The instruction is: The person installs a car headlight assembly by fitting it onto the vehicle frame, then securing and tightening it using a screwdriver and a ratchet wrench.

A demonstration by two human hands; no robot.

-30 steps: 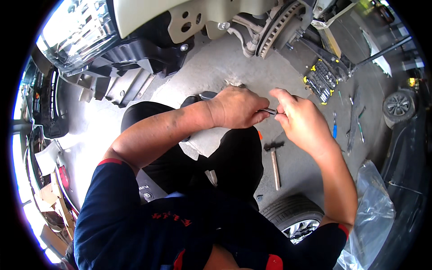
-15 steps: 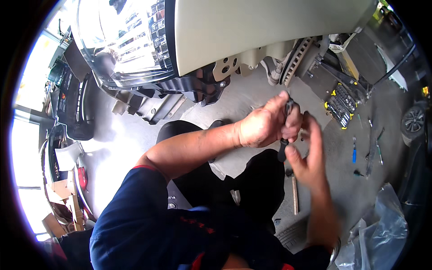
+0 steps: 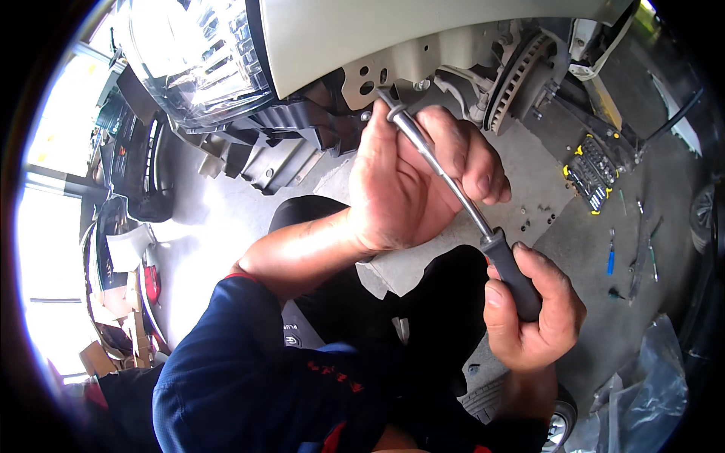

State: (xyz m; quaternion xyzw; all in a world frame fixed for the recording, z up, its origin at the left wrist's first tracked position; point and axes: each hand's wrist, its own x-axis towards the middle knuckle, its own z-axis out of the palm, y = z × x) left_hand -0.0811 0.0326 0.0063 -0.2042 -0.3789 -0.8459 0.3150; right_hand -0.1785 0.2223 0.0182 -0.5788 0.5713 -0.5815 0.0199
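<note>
Head view: black-handled steel tool, frame centre; handle clasped in right grip, shaft across half-curled left grip, hold unclear.

Free room opens to the right, over the floor between the right hand and the open tool case, though small dark pieces and a blue-handled tool lie below. The long-shafted tool bars the gap between the right hand and the left hand. On the far side, the pale body panel, perforated bracket and brake disc stand in the way. Nearer, the knees close off the space; a tyre and plastic sheet crowd the near right.
</note>
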